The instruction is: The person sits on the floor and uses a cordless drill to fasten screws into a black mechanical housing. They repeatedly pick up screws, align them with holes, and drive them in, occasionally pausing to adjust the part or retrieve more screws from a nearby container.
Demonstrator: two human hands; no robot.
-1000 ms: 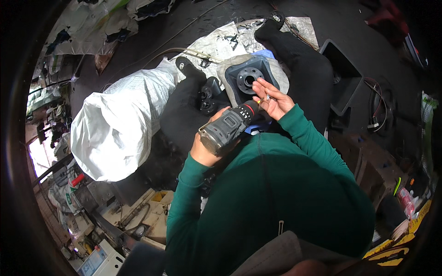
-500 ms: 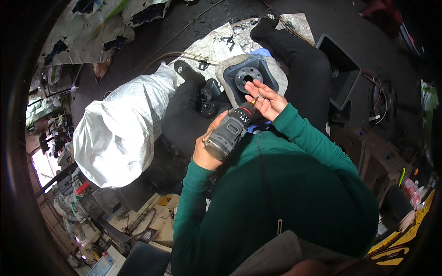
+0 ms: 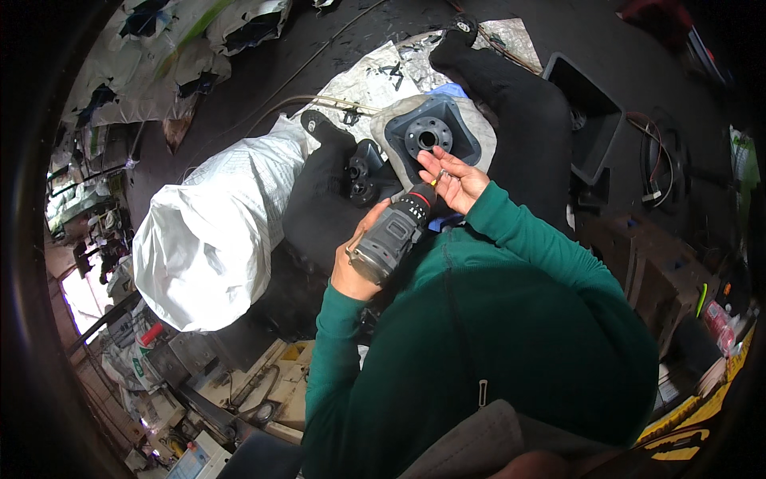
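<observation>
Closest to the lens is the green top [image 3: 479,311], filling most of the lower middle and blocking whatever lies behind it; a zip pull [image 3: 482,393] hangs near the grey collar; the left hand [image 3: 349,269] is wrapped round a dark grey power drill [image 3: 388,239], though the drill body covers most of its fingers and the grip, so no idea where the trigger finger sits; the drill's nose, with a red ring, points up toward the right hand [image 3: 456,182], which is palm-up and half open with the fingers loosely curled; there's something small and shiny by those fingers plus a bit of yellow at the drill's tip, way too tiny to name, and I can't tell if the hand is actually pinching it.

Just past the fingertips is a squarish dark housing [image 3: 471,144] with a round flange [image 3: 428,136], sitting on a pale cloth-like piece [image 3: 487,132] between the black-clad legs; fingers overlap the flange's lower edge from here, touching or not is anyone's guess; a black part with two round ends [image 3: 363,180] lies by the left leg, partly hidden; left of that is a big white sack [image 3: 207,255], mouth open; further out, a black bin [image 3: 586,120] and a pale sheet [image 3: 375,72] on the dark floor [image 3: 319,24]; the outer rim just goes black.
</observation>
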